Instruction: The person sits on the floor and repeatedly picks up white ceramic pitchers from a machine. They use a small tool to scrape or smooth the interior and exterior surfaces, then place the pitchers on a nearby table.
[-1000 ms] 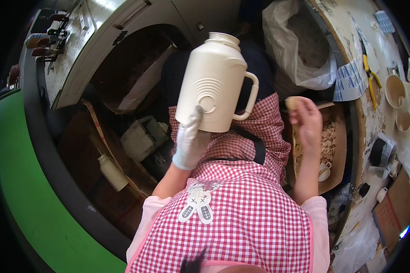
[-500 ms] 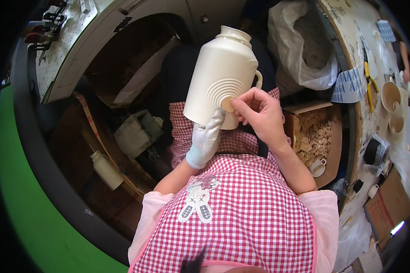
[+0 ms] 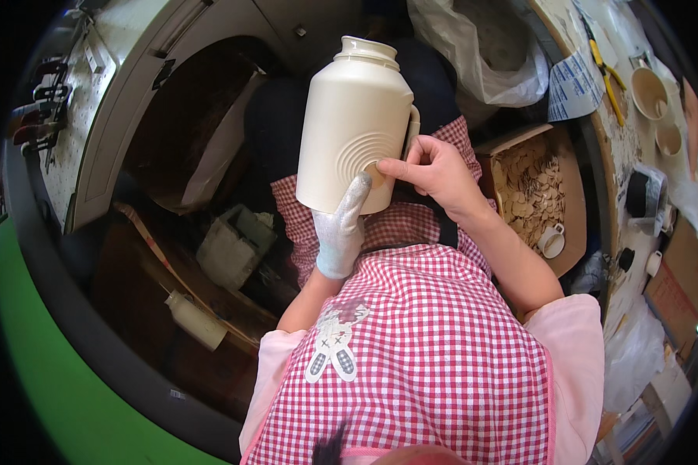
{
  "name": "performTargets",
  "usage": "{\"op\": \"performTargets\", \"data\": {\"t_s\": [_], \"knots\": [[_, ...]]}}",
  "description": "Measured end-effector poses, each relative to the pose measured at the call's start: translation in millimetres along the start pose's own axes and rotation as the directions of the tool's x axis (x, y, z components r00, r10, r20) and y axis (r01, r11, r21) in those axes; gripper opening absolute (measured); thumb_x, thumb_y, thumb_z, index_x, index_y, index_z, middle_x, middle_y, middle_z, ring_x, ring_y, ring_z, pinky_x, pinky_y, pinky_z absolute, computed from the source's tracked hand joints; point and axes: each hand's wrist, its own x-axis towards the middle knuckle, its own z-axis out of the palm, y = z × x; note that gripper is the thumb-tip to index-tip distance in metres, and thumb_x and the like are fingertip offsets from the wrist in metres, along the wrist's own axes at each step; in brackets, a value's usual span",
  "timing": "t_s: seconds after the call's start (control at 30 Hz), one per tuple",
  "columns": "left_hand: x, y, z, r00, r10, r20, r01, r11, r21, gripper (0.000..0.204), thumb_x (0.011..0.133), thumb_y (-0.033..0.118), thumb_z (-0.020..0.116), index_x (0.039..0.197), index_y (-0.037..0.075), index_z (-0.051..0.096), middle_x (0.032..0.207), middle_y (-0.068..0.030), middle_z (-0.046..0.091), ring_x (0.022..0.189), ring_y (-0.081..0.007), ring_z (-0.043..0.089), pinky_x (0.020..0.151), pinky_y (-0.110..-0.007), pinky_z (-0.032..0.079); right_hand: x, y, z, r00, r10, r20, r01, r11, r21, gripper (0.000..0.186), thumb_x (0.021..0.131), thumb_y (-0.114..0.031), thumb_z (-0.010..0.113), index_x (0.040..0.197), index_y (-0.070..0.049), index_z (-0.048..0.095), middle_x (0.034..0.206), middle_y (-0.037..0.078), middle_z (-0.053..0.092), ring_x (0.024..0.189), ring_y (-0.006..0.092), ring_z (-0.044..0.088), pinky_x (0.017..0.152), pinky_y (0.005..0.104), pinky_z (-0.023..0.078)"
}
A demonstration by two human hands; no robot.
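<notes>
A cream plastic jug (image 3: 345,112) with a narrow neck and a side handle is held upright over my lap, tilted slightly. My left hand (image 3: 338,236), in a whitish glove, grips it at the bottom, thumb up against the front. On the jug's face are raised concentric rings, and a small tan disc (image 3: 378,180) lies at their middle. My bare right hand (image 3: 447,182) pinches at the disc's upper edge, thumb on it and fingers curled. How far the disc lies flat against the jug cannot be made out.
At my right, a cardboard box (image 3: 584,213) holds many tan discs (image 3: 529,182) and a white cup (image 3: 551,241). Behind it hangs a clear plastic bag (image 3: 523,87). Yellow-handled pliers (image 3: 616,97) and cream cups lie on the bench. Another cream bottle (image 3: 196,320) lies low on the left.
The jug and both hands appear slightly further left in the picture as the whole view has shifted. My right thumb has straightened along the disc's edge. My left hand keeps its grip.
</notes>
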Motion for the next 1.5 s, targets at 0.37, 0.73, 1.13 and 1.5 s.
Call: {"op": "performTargets", "data": {"t_s": [0.37,0.73,1.13,1.5], "knots": [[13.6,-12.5,-50.0,0.754,0.591,0.286,-0.609,0.467,0.642,0.046,0.094,-0.008,0.069,0.139,0.002,0.063,0.138,-0.0151,0.064,0.125,-0.0297,0.064,0.106,-0.04,0.051,37.6,-7.2,24.7,0.907,-0.421,-0.021,0.399,0.872,-0.284,0.062,0.07,-0.035,0.099,0.091,-0.011,0.046,0.084,-0.004,0.042,0.075,0.0096,0.04,0.066,0.0244,0.04],[14.7,16.9,8.1,0.946,0.304,-0.114,-0.276,0.938,0.21,0.039,0.097,0.004,0.072,0.133,-0.006,0.062,0.124,-0.0107,0.069,0.109,-0.0192,0.066,0.098,-0.034,0.053,43.0,-22.2,-8.9,0.943,-0.306,0.13,0.321,0.94,-0.116,0.035,0.087,-0.027,0.088,0.098,-0.006,0.062,0.089,0.001,0.061,0.079,0.0102,0.056,0.071,0.0267,0.049],[31.9,49.3,1.1,0.987,0.089,-0.134,-0.101,0.991,-0.086,0.042,0.101,0.013,0.069,0.137,-0.007,0.06,0.127,-0.0106,0.068,0.115,-0.0169,0.065,0.101,-0.034,0.052,183.9,-101.0,-482.2,0.75,-0.597,-0.285,-0.303,0.074,-0.95,0.049,0.096,-0.048,0.065,0.094,0.0,0.074,0.097,0.027,0.073,0.091,0.0452,0.071,0.083,0.0548,0.054],[19.5,76.5,-5.9,1.0,-0.024,-0.002,0.022,0.93,-0.368,0.043,0.103,0.017,0.063,0.139,-0.005,0.056,0.122,-0.0157,0.072,0.11,-0.0208,0.073,0.091,-0.029,0.06,85.1,-123.8,-228.5,0.955,-0.278,0.1,0.228,0.909,0.349,0.042,0.113,-0.026,0.048,0.143,0.002,0.057,0.083,-0.004,0.058,0.068,0.0027,0.05,0.059,0.0188,0.045]]}}
